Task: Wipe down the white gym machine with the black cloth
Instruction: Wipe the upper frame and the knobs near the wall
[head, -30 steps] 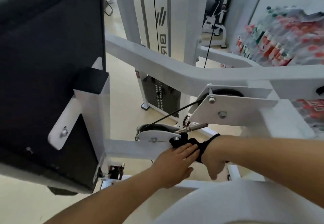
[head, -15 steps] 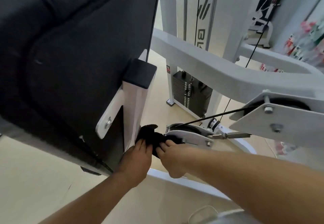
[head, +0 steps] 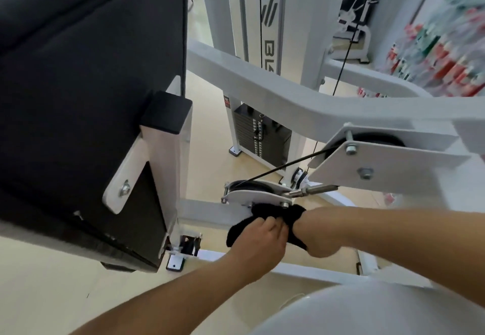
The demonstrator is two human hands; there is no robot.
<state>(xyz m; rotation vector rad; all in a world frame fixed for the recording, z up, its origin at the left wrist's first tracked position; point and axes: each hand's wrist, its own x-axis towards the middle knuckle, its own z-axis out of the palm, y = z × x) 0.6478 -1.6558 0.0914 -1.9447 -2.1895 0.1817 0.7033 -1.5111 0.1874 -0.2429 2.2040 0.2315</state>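
The left hand's [head: 258, 245] fingers [head: 273, 225] are curled and pinch the soft, crumpled black cloth [head: 240, 232], which is bunched just ahead of them. The cloth also wraps over the right hand [head: 319, 243], whose fingers are hidden, so I cannot tell their grip. Touching the cloth, the square white steel beam of the gym machine [head: 207, 211] runs leftward from the fingers toward the black padded backrest [head: 78, 98], so the left hand seems nearer for a stroke along it.
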